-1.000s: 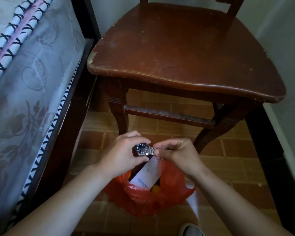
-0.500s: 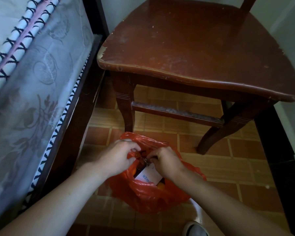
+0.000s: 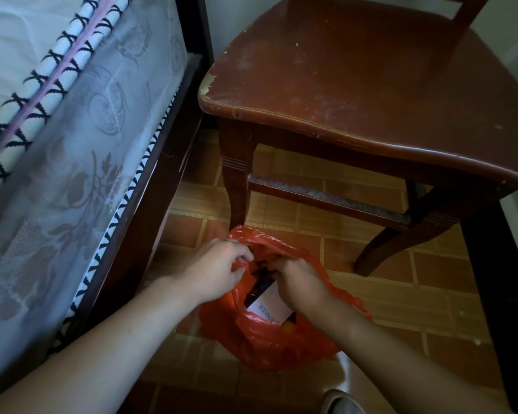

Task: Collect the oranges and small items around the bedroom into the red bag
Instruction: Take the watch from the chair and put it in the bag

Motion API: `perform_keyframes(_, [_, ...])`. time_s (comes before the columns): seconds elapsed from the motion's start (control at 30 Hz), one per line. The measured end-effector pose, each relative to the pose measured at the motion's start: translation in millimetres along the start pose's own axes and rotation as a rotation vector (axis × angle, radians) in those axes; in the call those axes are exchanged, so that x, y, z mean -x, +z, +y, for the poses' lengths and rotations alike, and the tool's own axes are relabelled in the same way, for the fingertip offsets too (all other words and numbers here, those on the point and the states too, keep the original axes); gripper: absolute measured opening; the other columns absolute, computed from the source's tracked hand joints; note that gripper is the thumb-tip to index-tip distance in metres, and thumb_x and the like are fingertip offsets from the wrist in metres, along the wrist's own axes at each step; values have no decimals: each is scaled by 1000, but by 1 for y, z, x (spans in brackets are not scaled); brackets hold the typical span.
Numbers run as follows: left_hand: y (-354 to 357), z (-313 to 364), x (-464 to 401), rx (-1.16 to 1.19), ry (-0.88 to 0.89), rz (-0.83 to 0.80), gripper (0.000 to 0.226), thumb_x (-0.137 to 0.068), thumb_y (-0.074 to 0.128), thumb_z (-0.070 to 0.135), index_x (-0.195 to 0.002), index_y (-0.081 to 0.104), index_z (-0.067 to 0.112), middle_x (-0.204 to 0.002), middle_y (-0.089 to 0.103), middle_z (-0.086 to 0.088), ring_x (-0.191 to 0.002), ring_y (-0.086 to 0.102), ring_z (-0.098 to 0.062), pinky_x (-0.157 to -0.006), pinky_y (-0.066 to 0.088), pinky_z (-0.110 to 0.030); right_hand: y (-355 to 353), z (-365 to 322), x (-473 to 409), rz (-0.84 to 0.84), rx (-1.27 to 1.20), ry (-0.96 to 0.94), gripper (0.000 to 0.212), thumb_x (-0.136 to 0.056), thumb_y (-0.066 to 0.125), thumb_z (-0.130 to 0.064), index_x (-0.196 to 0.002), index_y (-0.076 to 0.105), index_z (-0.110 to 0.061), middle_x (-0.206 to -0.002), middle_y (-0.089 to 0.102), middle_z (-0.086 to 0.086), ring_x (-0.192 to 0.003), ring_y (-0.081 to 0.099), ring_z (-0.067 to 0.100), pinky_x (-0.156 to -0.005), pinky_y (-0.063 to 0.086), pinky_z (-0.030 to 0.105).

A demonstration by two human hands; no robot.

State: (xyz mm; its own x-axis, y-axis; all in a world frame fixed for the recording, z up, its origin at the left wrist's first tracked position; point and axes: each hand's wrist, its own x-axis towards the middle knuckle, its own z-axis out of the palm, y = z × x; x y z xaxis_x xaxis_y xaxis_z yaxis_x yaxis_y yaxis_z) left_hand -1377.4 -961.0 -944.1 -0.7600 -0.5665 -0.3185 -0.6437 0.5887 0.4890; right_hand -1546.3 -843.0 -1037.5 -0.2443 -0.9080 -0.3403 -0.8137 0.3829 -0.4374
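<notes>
Hands at the mouth of the red bag (image 3: 269, 342) on the tiled floor (image 3: 401, 300), before the wooden chair (image 3: 371, 94).

Both forearms reach down and forward. The left hand (image 3: 214, 271) pinches the bag's rim with curled fingers. The right hand (image 3: 299, 286) dips into the opening, fingers curled; what it holds cannot be told. Inside show a white box (image 3: 269, 306) and an orange (image 3: 289, 326). The bed (image 3: 72, 130) lies left.
</notes>
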Motion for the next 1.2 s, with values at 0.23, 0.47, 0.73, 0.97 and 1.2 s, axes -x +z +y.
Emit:
perform_keyframes(0.23, [11, 14, -7, -92, -23, -34, 38, -95, 71, 43, -131, 64, 35, -131, 62, 14, -122, 58, -9, -96, 52, -29, -26, 34, 42, 135, -2, 58, 27, -102, 55, -18, -122, 68, -29, -112, 71, -5, -88, 68, 10, -74, 60, 28])
perform_keyframes(0.47, [41, 38, -25, -475, -126, -158, 61, -86, 67, 61, -138, 58, 30, -138, 61, 1, -132, 53, -26, -101, 48, -36, -40, 61, 70, 272, 89, 132, 35, -90, 71, -40, -121, 69, -25, -117, 62, -5, -109, 57, 18, -88, 54, 37])
perform_keyframes(0.73, [54, 46, -38, -746, -269, -308, 38, -91, 61, 9, -126, 67, 23, -129, 69, 0, -123, 64, -23, -91, 53, -33, -44, 66, 93, 23, 87, 408, 54, -91, 65, -44, -138, 53, -21, -124, 62, 3, -115, 60, 24, -90, 55, 38])
perform_keyframes(0.97, [42, 54, -39, -651, -286, -224, 29, -90, 64, 6, -113, 69, 22, -116, 72, -1, -111, 71, -25, -83, 53, -34, -48, 70, 92, 51, -15, 415, 17, -92, 61, -21, -78, 58, -30, -70, 57, -8, -65, 59, 14, -56, 41, 27])
perform_keyframes(1.2, [12, 66, -35, -264, -220, 204, 19, -95, 65, 39, -107, 70, 26, -101, 76, -2, -95, 73, -30, -75, 53, -35, -71, 44, 76, 245, -405, 292, 14, -91, 67, -27, -77, 68, -29, -63, 65, -2, -53, 61, 14, -52, 54, 44])
